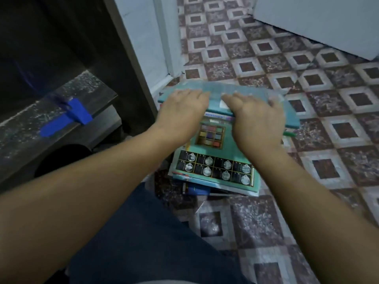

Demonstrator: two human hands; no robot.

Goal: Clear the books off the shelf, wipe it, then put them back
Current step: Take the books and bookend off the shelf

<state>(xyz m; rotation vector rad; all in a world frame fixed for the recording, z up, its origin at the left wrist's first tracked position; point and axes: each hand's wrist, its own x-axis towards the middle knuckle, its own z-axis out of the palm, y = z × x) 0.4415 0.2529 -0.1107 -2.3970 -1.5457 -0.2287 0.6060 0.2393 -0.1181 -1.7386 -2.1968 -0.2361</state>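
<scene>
While both hands are laid on it, a teal book (235, 89) is seen at the top of a stack of books (215, 181) piled on the floor (307, 78), just right of the shelf unit's dark upright. Its long axis is set across the view from left to right, the right end dropped slightly toward the camera, so that it lies crosswise over the book beneath. The left hand (182, 113) is spread flat on the left half of the cover and the right hand (254, 119) on the right half, fingers nearly straight and pointed away; nothing is seen to be curled round, though the thumbs are hidden and the far edge is blurred. The cover is smooth, thin and rectangular, with a small pale label between the hands. Under it an illustrated book (213, 160) is turned with its long axis running away from the camera; a grid of coloured squares and two rows of round white shapes on black panels are printed on its glossy teal face. Darker, thinner volumes are stacked below. The shelf (61, 93) at left is made of dark board, mottled grey with dust, and a bright blue object (67, 117) of unclear material is draped over its front edge. The floor is patterned in maroon and cream squares. A dark blue trouser leg (143, 232) is seen below.
</scene>
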